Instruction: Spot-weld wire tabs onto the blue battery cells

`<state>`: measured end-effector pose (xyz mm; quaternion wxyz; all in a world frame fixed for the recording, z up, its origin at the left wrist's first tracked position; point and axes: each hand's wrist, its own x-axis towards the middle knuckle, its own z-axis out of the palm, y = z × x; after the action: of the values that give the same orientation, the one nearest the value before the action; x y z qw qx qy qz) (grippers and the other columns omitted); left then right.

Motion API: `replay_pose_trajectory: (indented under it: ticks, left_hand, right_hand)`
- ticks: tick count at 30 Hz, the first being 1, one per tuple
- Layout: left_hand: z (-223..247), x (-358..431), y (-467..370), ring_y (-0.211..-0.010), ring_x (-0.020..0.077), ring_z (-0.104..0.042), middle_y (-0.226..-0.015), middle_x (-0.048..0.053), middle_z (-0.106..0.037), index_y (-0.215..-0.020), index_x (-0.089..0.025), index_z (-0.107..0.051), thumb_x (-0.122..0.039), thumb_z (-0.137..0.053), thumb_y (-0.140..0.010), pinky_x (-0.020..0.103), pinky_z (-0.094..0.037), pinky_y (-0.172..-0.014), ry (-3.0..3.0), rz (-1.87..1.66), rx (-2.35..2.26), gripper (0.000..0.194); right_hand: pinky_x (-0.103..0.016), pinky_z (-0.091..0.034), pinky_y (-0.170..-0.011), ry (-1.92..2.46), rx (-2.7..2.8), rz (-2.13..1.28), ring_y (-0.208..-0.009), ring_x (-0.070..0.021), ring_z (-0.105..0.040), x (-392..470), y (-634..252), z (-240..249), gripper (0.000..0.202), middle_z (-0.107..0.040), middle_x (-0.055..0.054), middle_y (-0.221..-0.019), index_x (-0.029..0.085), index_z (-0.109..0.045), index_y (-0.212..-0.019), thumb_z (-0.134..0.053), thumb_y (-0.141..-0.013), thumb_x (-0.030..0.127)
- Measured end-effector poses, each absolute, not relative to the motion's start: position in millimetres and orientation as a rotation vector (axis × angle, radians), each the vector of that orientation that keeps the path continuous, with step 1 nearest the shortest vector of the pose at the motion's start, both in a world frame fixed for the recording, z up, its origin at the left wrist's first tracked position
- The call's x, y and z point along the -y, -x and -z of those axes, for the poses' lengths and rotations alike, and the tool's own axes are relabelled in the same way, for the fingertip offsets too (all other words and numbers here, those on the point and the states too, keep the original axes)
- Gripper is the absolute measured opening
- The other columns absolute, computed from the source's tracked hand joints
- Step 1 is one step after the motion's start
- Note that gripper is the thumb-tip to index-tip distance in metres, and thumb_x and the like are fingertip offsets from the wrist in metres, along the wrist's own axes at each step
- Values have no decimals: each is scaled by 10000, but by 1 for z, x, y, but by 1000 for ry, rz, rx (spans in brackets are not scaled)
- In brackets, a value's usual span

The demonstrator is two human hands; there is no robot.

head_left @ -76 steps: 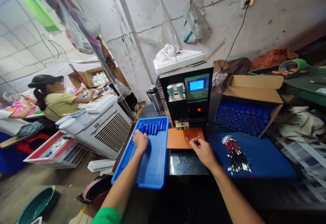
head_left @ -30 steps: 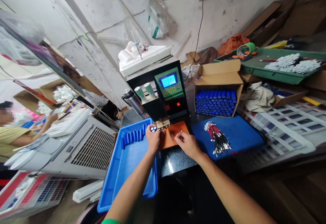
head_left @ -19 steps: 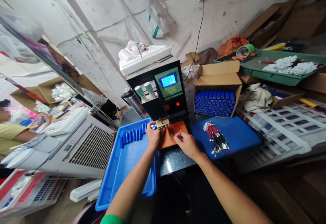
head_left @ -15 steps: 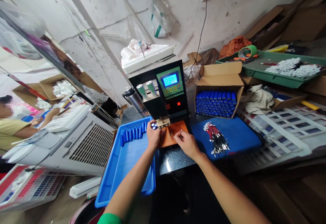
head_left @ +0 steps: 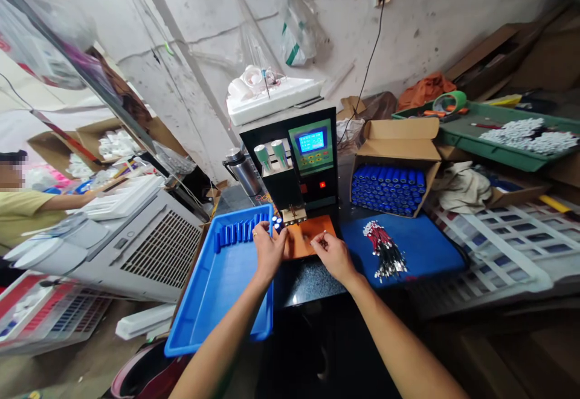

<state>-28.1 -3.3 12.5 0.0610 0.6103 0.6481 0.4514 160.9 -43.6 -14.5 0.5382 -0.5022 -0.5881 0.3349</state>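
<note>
My left hand [head_left: 269,253] is at the right rim of the blue tray [head_left: 222,308], thumb and fingers apart, with nothing visible in its grasp. Just beyond its fingers are several blue cylindrical battery cells [head_left: 277,223], their pale ends showing beside the electrode head [head_left: 293,215] of a spot welder [head_left: 290,145]. Over the right part of the orange mat [head_left: 306,230], my right hand [head_left: 334,255] is closed in a pinch; what its fingertips hold is too small to make out. More blue cells [head_left: 235,231] lie in a row in the tray.
Red and black wire leads [head_left: 384,251] lie bundled on a blue pad [head_left: 426,248] to the right. Behind them stands a cardboard box [head_left: 401,136] packed with blue cells. A steel flask [head_left: 244,172] is left of the welder. Another person [head_left: 27,205] works at far left.
My left hand has drawn back from the cells toward the tray, and its fingers have spread. My right hand stays pinched over the mat. The camera view has shifted slightly.
</note>
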Motion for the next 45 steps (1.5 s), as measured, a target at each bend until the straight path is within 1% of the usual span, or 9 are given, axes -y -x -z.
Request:
replay_pose_trajectory:
  ticks: [4,7,15,18,23,27,33,39,45]
  left_hand:
    - [-17,6,28,-768,200,-558,-825,22,-563,-909,-200,-521,-405,-639,-786,334,-455,-710,-1884,-1171,-1972,267]
    - [-20,8,27,-708,189,-552,-754,13,-563,-821,-204,-536,-394,-583,-820,302,-424,-648,-1883,-1113,-1999,197]
    - [-29,26,12,-569,148,-545,-633,-18,-603,-816,-198,-636,-380,-635,-793,257,-405,-559,-1862,-1103,-1596,183]
    - [-28,25,-1,-572,138,-544,-621,-22,-602,-764,-190,-650,-399,-659,-776,237,-404,-538,-1809,-1140,-1450,209]
    - [-18,16,-7,-642,153,-595,-693,-5,-654,-853,-187,-676,-399,-633,-804,249,-464,-613,-1744,-1160,-1350,221]
    - [-10,12,-4,-676,168,-621,-716,6,-678,-895,-188,-695,-410,-641,-801,273,-493,-682,-1715,-1154,-1362,247]
    - [-11,10,-6,-781,194,-657,-927,42,-738,-1069,-195,-703,-407,-635,-810,304,-512,-774,-1693,-1175,-1315,341]
    - [-7,7,-6,-852,224,-679,-962,50,-747,-1112,-189,-708,-394,-654,-788,357,-521,-864,-1650,-1200,-1303,387]
    - [-7,8,-6,-874,225,-690,-990,47,-749,-1100,-194,-714,-378,-646,-801,353,-525,-871,-1670,-1219,-1284,358]
  right_hand:
    - [-263,-498,-625,1195,1388,-812,-645,-172,-658,45,-160,14,177,-698,-42,-753,196,-633,-805,-566,-852,353]
    - [-265,-497,-616,1187,1371,-829,-639,-176,-651,45,-160,13,194,-690,-46,-742,191,-626,-797,-560,-848,367]
    - [-281,-511,-642,1199,1318,-870,-664,-182,-645,39,-159,9,237,-687,-53,-745,191,-619,-776,-562,-822,417]
    - [-277,-516,-589,1182,1257,-956,-640,-180,-632,35,-160,7,268,-679,-51,-728,188,-620,-768,-589,-787,454]
    - [-258,-508,-504,1133,1125,-1086,-593,-166,-609,29,-161,2,308,-662,-42,-701,178,-626,-776,-629,-753,486]
    - [-266,-518,-547,1086,1021,-1128,-621,-174,-631,17,-154,-3,322,-673,-48,-702,167,-621,-789,-655,-729,481]
    - [-278,-510,-636,1063,1031,-1078,-694,-187,-652,-2,-140,-6,290,-705,-64,-754,151,-669,-793,-642,-739,434]
    - [-277,-502,-647,1094,1073,-1037,-719,-196,-656,-5,-135,-3,298,-722,-62,-785,163,-683,-799,-653,-748,454]
    - [-284,-508,-671,1116,1137,-996,-746,-204,-666,-4,-135,-2,279,-728,-57,-804,173,-684,-815,-637,-777,446]
